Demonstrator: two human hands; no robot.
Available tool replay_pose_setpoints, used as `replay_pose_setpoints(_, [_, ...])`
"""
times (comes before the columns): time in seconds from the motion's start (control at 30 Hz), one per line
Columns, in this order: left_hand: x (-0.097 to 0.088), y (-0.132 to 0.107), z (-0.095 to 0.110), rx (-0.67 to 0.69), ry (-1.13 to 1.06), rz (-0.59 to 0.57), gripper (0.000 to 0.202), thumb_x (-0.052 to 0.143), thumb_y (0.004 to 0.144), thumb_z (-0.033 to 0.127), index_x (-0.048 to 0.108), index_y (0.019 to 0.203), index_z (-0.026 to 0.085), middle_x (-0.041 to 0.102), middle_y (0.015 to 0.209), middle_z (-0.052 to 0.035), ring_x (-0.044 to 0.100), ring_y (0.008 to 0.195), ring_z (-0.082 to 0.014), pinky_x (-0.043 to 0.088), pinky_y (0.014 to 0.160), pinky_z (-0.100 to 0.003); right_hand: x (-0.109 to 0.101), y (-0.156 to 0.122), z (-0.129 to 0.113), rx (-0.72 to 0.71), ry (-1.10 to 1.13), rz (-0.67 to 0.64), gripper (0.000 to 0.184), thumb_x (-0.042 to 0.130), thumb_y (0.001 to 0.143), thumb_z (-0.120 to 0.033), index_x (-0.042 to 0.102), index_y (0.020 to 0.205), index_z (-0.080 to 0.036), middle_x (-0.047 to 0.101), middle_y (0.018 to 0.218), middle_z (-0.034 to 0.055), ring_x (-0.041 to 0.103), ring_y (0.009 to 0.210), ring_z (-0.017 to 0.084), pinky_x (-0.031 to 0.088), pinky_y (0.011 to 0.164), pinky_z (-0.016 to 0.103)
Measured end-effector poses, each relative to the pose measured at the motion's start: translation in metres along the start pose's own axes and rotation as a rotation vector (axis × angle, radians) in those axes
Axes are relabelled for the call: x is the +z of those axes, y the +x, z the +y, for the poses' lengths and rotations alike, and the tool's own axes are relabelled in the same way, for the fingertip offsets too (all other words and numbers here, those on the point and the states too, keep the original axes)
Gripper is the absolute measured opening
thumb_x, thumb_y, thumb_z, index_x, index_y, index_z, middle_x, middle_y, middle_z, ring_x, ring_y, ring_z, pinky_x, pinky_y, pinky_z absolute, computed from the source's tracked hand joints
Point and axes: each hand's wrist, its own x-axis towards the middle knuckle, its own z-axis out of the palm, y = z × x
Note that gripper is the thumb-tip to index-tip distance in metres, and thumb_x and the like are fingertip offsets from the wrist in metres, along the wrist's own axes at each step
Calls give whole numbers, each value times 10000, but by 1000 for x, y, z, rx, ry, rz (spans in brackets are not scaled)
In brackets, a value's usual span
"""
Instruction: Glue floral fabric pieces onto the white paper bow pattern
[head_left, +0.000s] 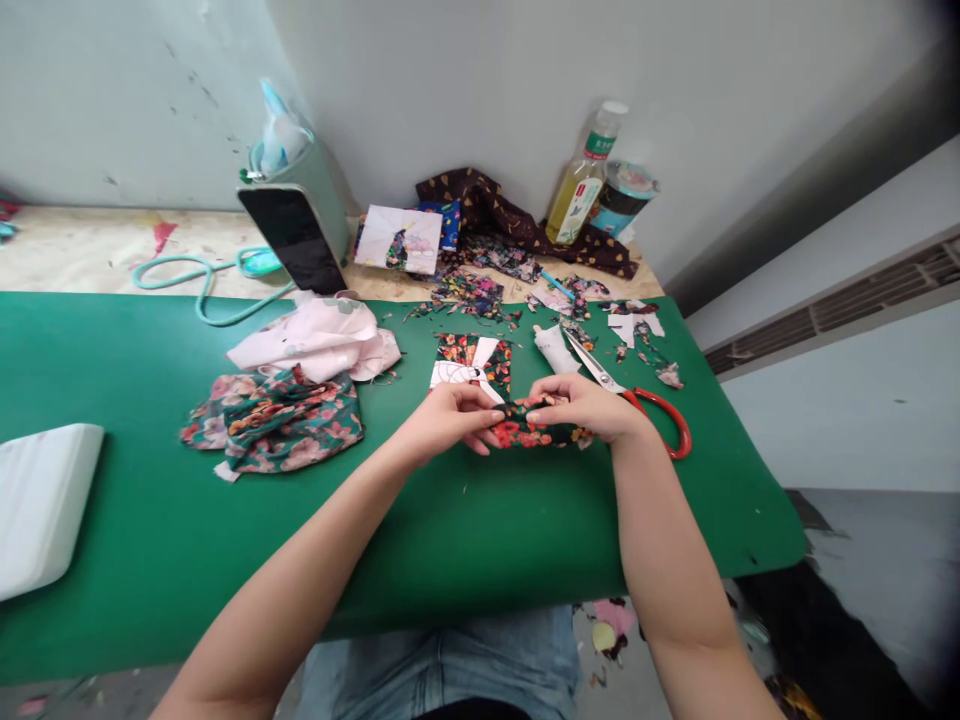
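Between both hands, just above the green mat, is a small piece of dark floral fabric (517, 432) with red flowers. My left hand (455, 418) pinches its left end between thumb and fingers. My right hand (574, 405) grips its upper edge, thumb on top. Right behind the hands lies a square patchwork piece (469, 362) of white and floral parts with drawn lines. Scissors with red handles (660, 410) rest beside my right hand, blades pointing away. A small white tube (556, 348) lies near the blade tips.
Pink cloth (319, 335) and green floral cloth (300, 420) are heaped on the left. A phone (292, 235) leans on a pale green container (330, 185). At the back stand a bottle (585, 180) and a cup (622, 200), among fabric scraps (469, 290). A white object (49, 505) sits far left.
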Motion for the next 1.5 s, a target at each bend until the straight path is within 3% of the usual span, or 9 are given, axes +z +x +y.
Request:
replay_pose_setpoints(0.1, [1,-2,-1,-40,109,-10,294,798,708,347,591,732,141,665,558,-28,659,509,-150,497,471,-225,2,4,2,3,-33,-94,314,809,630,-402,665,761,-154,594,653,-29,513,612,104,396,580,237])
replay_pose_setpoints(0.23, [-2,1,-5,137,477,251,159,681,817,281,629,730,159,603,488,34,587,441,-109,432,491,-208,6,15,7,-22,-139,84,317,766,661,-432,659,784,-159,548,638,-39,505,633,125,387,602,258])
replay_pose_setpoints(0.33, [-6,5,-7,288,668,404,113,633,851,258,692,800,176,682,623,12,620,557,-125,457,609,-236,10,21,8,-47,-210,194,319,741,679,-459,641,739,-162,468,596,-58,453,599,116,345,581,258])
replay_pose_setpoints(0.43, [-9,8,-9,400,758,470,112,624,858,248,717,852,186,743,827,-24,650,723,-156,466,703,-257,13,23,8,-67,-185,211,323,722,698,-468,647,729,-156,524,636,-37,482,625,125,375,622,271])
replay_pose_setpoints(0.53, [-10,12,-11,446,810,498,130,612,871,249,725,885,186,748,902,-43,647,782,-171,469,754,-279,13,25,9,-73,-179,228,305,727,693,-451,660,745,-158,602,705,-9,537,682,151,412,677,289])
replay_pose_setpoints(0.73, [-14,19,-14,470,907,527,158,583,893,243,716,950,181,735,933,-64,627,793,-177,473,780,-306,12,28,12,-100,-262,328,249,698,695,-413,635,708,-172,610,696,-4,543,694,167,410,667,291])
replay_pose_setpoints(1.0, [-29,10,-8,579,1072,580,183,528,884,163,672,996,174,690,935,-59,622,863,-187,480,828,-320,9,31,14,-141,-378,387,240,682,723,-410,658,729,-172,622,696,3,545,697,174,382,644,283])
replay_pose_setpoints(1.17, [-30,4,-5,568,1268,587,207,477,914,162,662,1004,164,681,970,-84,621,949,-218,474,829,-320,10,36,16,-140,-368,424,249,676,730,-416,674,774,-171,649,739,16,554,712,179,391,672,293])
replay_pose_setpoints(1.5, [-29,0,-4,515,1446,514,246,443,912,167,652,1041,167,643,993,-91,623,916,-219,493,761,-312,11,47,20,-94,-367,551,306,666,699,-481,647,701,-175,505,592,-24,435,590,140,288,568,279])
